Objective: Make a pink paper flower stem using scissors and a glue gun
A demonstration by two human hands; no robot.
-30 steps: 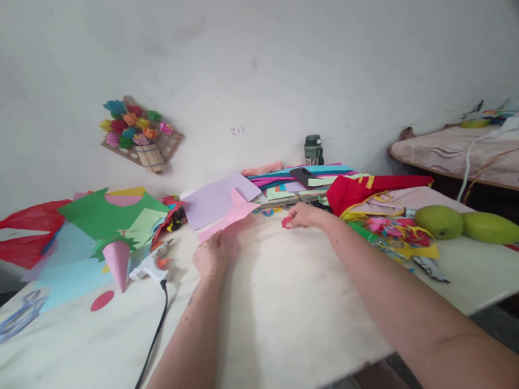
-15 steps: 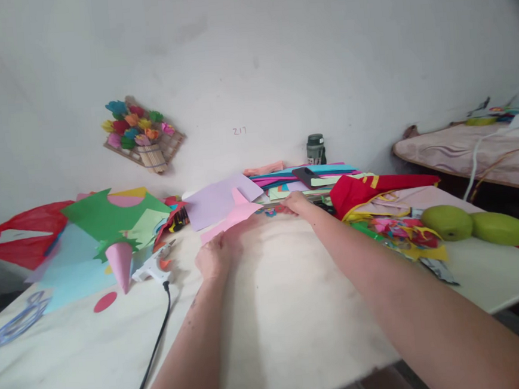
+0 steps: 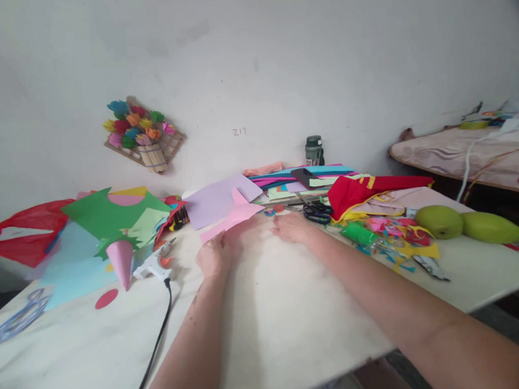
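My left hand [image 3: 213, 255] is closed on the near edge of a pink paper cut-out [image 3: 238, 213] with a pointed tip. Behind that piece lies a lilac paper sheet [image 3: 210, 201]. My right hand [image 3: 291, 227] is low over the white table [image 3: 291, 312], its fingers stretched toward the left and apart, with nothing visible in them. Small coloured paper bits [image 3: 270, 211] lie just beyond its fingertips. Black-handled scissors [image 3: 317, 212] rest right beside this hand.
A white glue gun [image 3: 155, 265] with a black cord, a pink cone [image 3: 121, 262] and a red circle [image 3: 106, 299] lie at left. To the right are red fabric [image 3: 354, 196], a green bottle [image 3: 359, 233], paper scraps and two green fruits [image 3: 439, 221]. A phone [image 3: 303, 178] lies behind.
My right hand has come back nearer and slightly left, away from the items at the rear, uncovering the scissors. The left hand stays on the pink paper.
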